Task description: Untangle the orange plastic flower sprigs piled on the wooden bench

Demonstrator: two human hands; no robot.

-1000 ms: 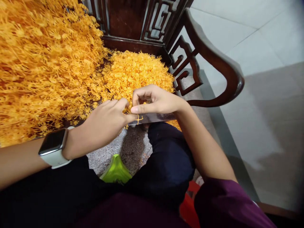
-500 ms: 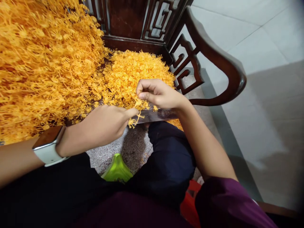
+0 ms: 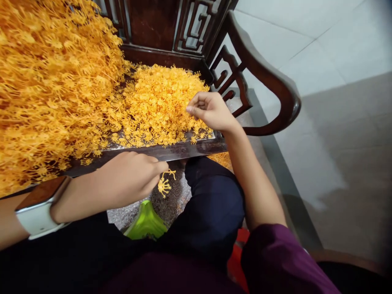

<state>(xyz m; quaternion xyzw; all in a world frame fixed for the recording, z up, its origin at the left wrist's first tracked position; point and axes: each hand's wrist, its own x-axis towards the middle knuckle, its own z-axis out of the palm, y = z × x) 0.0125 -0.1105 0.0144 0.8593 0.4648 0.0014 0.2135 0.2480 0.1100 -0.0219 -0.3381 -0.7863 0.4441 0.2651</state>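
My left hand (image 3: 134, 179), with a pale-strapped watch on the wrist, is closed on a yellow-orange plastic flower sprig (image 3: 164, 185). The sprig's thin, branching tips dangle beyond my thumb and forefinger, in front of the bench edge. My right hand (image 3: 211, 110) hovers at the right side of a smaller heap of yellow-orange plastic flower pieces (image 3: 165, 98). Its fingers are curled and the thumb is close to the forefinger; whether anything small is pinched there I cannot make out. A far larger heap of yellow-orange sprigs (image 3: 61, 90) rises at the left.
Both heaps lie on a dark carved wooden bench (image 3: 183, 152) with a curved armrest (image 3: 266, 69) at the right. Below, between my legs, is a bright green plastic object (image 3: 146, 220). Something red (image 3: 235, 261) shows under my right sleeve. More yellow pieces (image 3: 221, 159) lie beneath the bench.
My hands have drawn apart. The left has come down and back towards me with the sprig, while the right has shifted slightly right and away from it, over the smaller heap's edge.
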